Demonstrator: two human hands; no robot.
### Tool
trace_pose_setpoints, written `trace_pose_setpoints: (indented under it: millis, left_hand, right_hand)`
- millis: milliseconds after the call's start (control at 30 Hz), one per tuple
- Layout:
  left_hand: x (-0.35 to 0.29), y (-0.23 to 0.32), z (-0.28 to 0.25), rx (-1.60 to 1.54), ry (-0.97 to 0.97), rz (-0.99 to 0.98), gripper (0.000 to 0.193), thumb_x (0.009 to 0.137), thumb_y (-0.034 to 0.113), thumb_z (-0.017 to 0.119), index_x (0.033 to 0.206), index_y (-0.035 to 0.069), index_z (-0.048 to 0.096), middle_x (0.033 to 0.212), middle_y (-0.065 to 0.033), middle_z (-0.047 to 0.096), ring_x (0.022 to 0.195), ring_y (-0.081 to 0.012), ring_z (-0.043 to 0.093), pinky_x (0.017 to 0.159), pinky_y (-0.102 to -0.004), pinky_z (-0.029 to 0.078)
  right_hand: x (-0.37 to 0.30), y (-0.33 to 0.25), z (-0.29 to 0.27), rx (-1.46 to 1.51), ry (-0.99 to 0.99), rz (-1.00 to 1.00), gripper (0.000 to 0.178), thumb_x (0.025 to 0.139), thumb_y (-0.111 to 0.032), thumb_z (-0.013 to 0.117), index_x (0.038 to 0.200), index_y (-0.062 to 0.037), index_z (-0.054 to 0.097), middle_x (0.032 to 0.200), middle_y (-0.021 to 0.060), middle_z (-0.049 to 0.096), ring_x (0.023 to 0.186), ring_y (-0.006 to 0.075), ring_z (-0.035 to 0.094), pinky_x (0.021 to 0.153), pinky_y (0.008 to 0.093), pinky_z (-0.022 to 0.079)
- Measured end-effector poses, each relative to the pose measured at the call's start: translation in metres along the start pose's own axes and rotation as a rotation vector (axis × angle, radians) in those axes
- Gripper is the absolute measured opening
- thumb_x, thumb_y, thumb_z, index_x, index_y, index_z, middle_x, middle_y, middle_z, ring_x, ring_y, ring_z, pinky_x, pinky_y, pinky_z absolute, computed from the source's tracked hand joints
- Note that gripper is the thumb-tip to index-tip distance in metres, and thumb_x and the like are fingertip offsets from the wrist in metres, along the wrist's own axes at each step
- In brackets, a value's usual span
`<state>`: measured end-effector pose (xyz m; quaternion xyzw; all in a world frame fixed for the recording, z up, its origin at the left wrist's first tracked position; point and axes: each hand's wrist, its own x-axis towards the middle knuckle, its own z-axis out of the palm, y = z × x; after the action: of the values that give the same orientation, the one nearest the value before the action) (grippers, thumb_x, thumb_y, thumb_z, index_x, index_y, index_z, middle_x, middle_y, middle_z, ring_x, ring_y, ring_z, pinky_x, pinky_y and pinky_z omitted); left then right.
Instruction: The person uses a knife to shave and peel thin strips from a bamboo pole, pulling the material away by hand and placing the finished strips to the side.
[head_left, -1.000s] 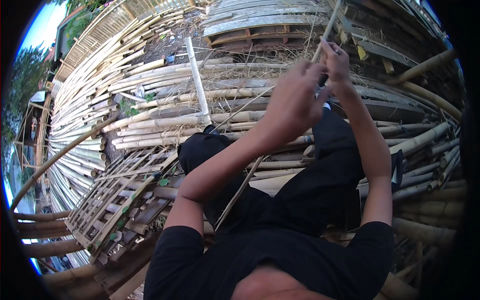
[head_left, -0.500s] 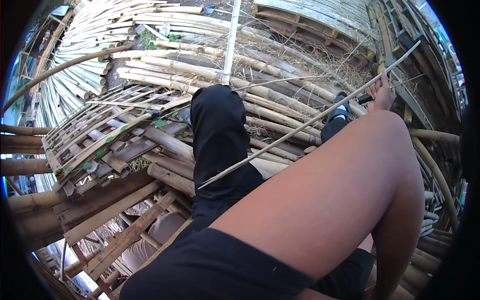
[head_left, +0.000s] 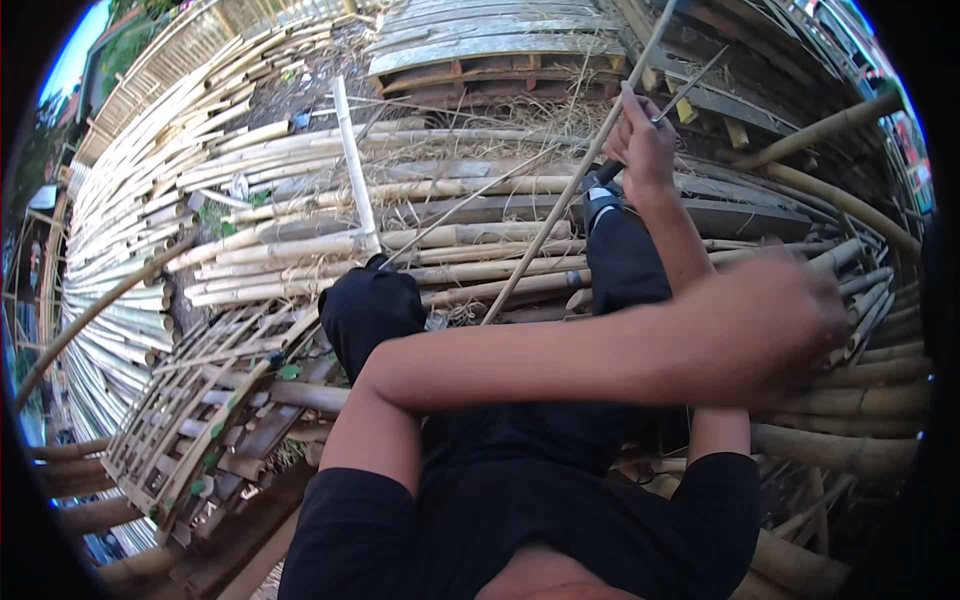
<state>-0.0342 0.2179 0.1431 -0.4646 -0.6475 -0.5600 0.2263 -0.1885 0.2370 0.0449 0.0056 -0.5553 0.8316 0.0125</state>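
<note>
My right hand (head_left: pixel 643 145) is closed around a dark-handled knife (head_left: pixel 607 173), whose thin blade juts out beyond the fingers to the upper right. A long, thin bamboo strip (head_left: pixel 560 208) runs at a slant past the same hand, against its fingertips. The strip's lower end drops behind my left forearm, near my knees. My left arm is bent across my body, so the left hand (head_left: pixel 790 310) is at the right, beyond my right forearm. Motion smears its fingers, and I cannot make out anything in it.
Bamboo poles (head_left: pixel 470 235) lie crosswise in front of my feet, with dry shavings among them. A woven bamboo panel (head_left: pixel 205 420) leans at the left. A wooden pallet (head_left: pixel 500 62) lies farther off. More split bamboo (head_left: pixel 120 290) spreads at the far left, and thick poles (head_left: pixel 850 450) lie at my right.
My view has turned to the right. My raised left elbow has come down and left, and the left hand has swung up into view. The right hand keeps hold of the knife and strip.
</note>
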Motion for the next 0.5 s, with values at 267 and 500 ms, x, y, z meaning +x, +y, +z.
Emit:
trace_pose_setpoints:
  millis: [267, 500]
  left_hand:
    - [-0.078, -0.069, -0.104, 0.337, -0.032, -0.953, 0.039, 0.091, 0.027, 0.058, 0.115, -0.004, 0.052, 0.078, -0.0144, 0.061, 0.068, -0.018, 0.06, 0.06, -0.0314, 0.046]
    - [-0.08, -0.064, -0.131, 0.006, -0.037, -1.182, 0.029, 0.097, 0.028, 0.051, 0.109, 0.002, 0.057, 0.06, -0.0009, 0.055, 0.04, -0.0046, 0.043, 0.037, -0.0206, 0.032]
  right_hand:
    - [-0.005, -0.001, 0.01, 0.148, -0.003, -0.062, 0.023, 0.092, -0.025, 0.06, 0.078, -0.0078, 0.054, 0.046, -0.0038, 0.041, 0.035, 0.0047, 0.031, 0.037, 0.0231, 0.027]
    - [-0.006, 0.0, 0.015, -0.069, -0.03, -0.092, 0.017, 0.094, -0.023, 0.057, 0.084, -0.0087, 0.053, 0.046, -0.0059, 0.034, 0.034, 0.004, 0.027, 0.036, 0.0239, 0.022]
